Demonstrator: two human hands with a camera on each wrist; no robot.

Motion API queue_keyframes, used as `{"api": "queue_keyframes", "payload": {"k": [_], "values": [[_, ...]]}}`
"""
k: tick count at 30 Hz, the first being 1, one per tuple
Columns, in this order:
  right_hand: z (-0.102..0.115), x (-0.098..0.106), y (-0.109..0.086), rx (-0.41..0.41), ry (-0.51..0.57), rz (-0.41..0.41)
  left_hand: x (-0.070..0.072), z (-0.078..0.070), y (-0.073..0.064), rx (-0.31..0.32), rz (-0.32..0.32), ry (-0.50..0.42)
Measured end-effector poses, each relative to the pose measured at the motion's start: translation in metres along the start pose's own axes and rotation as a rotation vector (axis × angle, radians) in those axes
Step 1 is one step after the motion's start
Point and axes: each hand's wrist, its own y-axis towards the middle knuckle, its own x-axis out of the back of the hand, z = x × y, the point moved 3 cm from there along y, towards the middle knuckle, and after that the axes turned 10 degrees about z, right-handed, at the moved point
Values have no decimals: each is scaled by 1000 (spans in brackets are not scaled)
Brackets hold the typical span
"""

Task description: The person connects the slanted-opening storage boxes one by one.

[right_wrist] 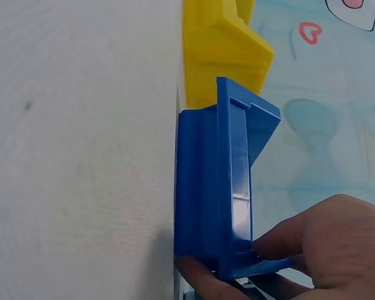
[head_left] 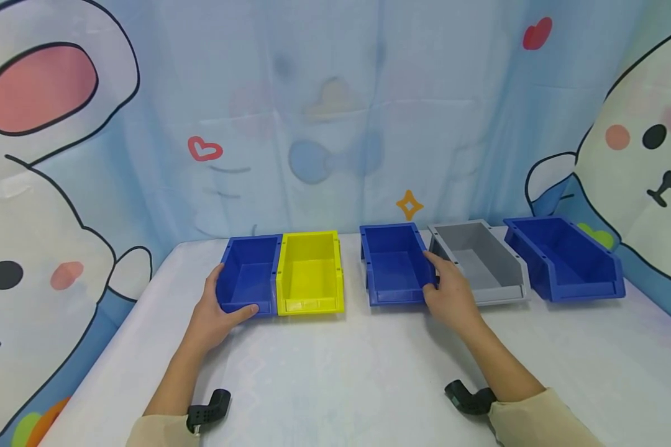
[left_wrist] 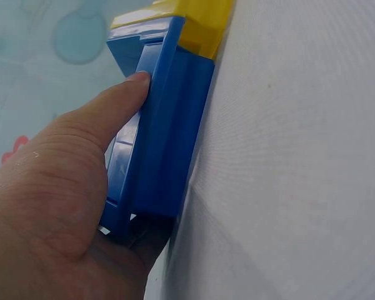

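"How does the left side sit, from your end?"
"I have the left hand [head_left: 215, 313] reaching forward over the white worktop [head_left: 324, 379], thumb on the front lip of the left blue bin [head_left: 251, 267], fingers round its outer side — so that grip is closed on the bin, which lies just to its right."
"And the other?"
"I see the right hand [head_left: 451, 295] angled inward, thumb and fingers pinching the right side of the middle blue bin [head_left: 396, 261] near its front — the bin itself extends leftward from that grip."
"Neighbours?"
"The yellow bin [head_left: 310, 273] touches the left blue bin; the gray bin [head_left: 475, 261] stands just beside the middle one."
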Motion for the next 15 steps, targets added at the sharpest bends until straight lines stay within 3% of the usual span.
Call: {"api": "queue_keyframes", "payload": {"k": [15], "values": [[-1,1,-2,-18,52,-72,1,-1,-1,8,8,-1]]}}
